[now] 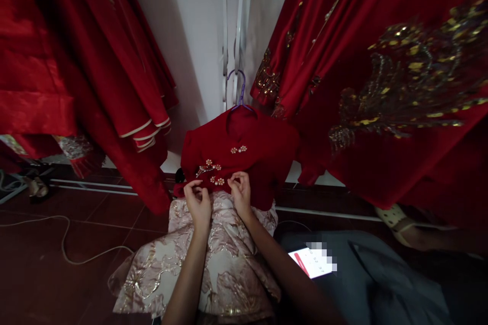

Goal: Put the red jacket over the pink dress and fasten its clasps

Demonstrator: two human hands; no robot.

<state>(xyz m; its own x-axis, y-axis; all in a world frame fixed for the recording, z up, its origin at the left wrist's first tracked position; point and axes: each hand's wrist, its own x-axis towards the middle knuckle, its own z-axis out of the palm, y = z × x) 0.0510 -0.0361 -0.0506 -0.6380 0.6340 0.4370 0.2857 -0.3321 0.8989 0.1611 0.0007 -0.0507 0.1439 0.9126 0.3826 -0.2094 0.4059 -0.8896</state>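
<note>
A short-sleeved red top (263, 134) hangs in front of me from a purple hanger (242, 86). Small beaded flower fastenings (239, 150) decorate its chest, and more of them sit lower down near my hands. My left hand (198, 202) is curled at the lower left of the top, thumb and fingers pinching red cloth near the hem. Just right of the lowest beaded flowers, my right hand (241, 190) pinches the same red top between thumb and bent fingers. Below both hands, a pale pink and gold patterned skirt (224, 274) spreads out.
Red garments (125, 76) hang at the left, and a red garment with gold sequins (412, 71) hangs at the right. A lit phone (314, 262) lies on grey-blue cloth (354, 269). Another person's foot in a light shoe (396, 223) shows at right. A cable (68, 233) crosses the dark tiles.
</note>
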